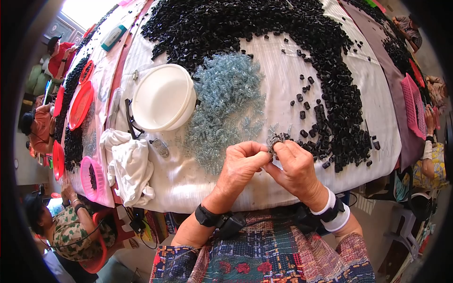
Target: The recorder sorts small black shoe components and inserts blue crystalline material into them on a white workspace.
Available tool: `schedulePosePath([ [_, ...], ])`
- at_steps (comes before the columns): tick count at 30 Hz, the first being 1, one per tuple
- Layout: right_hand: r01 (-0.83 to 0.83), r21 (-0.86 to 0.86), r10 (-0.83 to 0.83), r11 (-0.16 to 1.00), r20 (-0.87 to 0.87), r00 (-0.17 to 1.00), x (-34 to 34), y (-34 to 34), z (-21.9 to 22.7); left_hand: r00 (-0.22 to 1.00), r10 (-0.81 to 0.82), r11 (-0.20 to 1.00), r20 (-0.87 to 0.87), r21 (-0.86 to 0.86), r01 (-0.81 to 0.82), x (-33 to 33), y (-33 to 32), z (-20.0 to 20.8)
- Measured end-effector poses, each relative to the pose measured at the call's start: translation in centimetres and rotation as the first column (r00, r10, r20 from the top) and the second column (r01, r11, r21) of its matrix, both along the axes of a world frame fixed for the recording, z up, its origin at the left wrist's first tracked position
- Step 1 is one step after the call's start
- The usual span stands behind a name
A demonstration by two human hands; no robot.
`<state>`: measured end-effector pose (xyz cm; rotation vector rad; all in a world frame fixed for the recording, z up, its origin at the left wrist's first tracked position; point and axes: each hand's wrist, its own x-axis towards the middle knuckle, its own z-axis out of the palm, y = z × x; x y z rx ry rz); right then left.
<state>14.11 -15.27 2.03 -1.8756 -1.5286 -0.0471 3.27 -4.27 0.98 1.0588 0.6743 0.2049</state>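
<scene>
Both my hands meet over the near part of the white-covered table. My left hand [239, 165] is closed in a pinch, thumb and forefinger together; whatever sits between the tips is too small to make out. Touching it, my right hand [298, 170] is closed too, with a small bunch of grey coil springs [275, 138] at its fingers. Just beyond and left of the hands spreads a heap of pale blue-grey coil springs [226, 89]. Small black plastic caps [347, 108] lie to the right and curve round the far side in a thick band.
A white round basin [160, 96] stands left of the springs, beside a crumpled white cloth [130, 165]. A teal-and-white box [113, 37] lies far left. Other people sit at neighbouring tables with red trays [81, 104], a pink bowl [92, 178] and a pink basket [413, 106].
</scene>
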Motion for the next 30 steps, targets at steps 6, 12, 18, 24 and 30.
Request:
schedulePosePath([
  [6, 0.042, 0.021, -0.042, 0.999, -0.014, 0.999, 0.5, 0.0, 0.2, 0.999, 0.027, 0.999, 0.043, -0.028, -0.026, 0.0, -0.1, 0.5],
  [12, 0.016, 0.015, -0.016, 1.000, -0.015, 1.000, 0.7, -0.2, 0.0, 0.999, -0.026, 0.998, 0.042, -0.048, 0.028, -0.3, 0.3, 0.3],
  [18, 0.002, 0.016, -0.002, 1.000, -0.026, 1.000, 0.5, -0.1, -0.2, 0.999, 0.003, 0.996, 0.046, -0.089, 0.001, -0.4, 0.3, 0.0],
  [24, -0.021, 0.008, 0.021, 1.000, -0.029, 0.999, 0.3, -0.4, -0.3, 0.999, -0.028, 0.995, 0.025, -0.091, 0.030, -0.5, 0.6, -0.3],
  [30, -0.045, -0.006, 0.044, 0.999, -0.063, 0.997, 0.2, 0.0, -0.5, 0.997, -0.056, 0.995, 0.052, -0.083, 0.061, -1.0, 0.7, -0.4],
])
